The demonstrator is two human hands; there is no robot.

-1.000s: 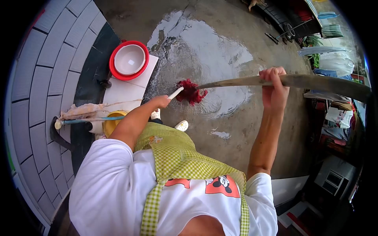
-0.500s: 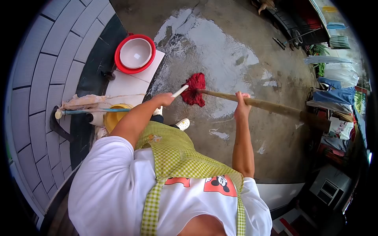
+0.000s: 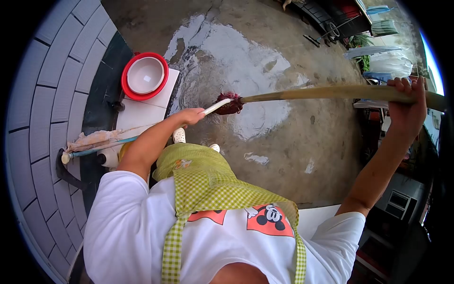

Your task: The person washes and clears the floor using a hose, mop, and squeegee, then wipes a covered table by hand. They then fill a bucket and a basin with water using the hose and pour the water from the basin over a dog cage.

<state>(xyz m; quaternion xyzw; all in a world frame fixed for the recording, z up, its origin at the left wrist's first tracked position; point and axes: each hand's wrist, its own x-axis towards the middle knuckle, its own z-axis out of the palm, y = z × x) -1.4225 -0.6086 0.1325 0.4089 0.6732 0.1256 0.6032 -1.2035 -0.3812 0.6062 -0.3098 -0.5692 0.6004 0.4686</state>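
My left hand (image 3: 191, 116) is closed around a white hose (image 3: 217, 105), whose end points at the mop head. Far out to the right and raised, my right hand (image 3: 407, 97) grips the long wooden handle of a mop (image 3: 321, 93). The dark red mop head (image 3: 230, 104) is bunched at the handle's far end, over the wet floor just beyond the hose tip. Whether water is coming from the hose I cannot tell.
A red basin (image 3: 124, 85) with a white basin (image 3: 142, 75) in it stands on a white tiled ledge (image 3: 156, 100). Water shines on the concrete floor (image 3: 255, 61). A pole with a pale cloth (image 3: 90, 138) lies left by the tiled wall (image 3: 45, 99). Laundry (image 3: 390, 59) hangs right.
My right hand has moved up and right along with the mop handle, which now lies flatter across the view. The mop head looks more bunched and darker. My left hand keeps hold of the hose.
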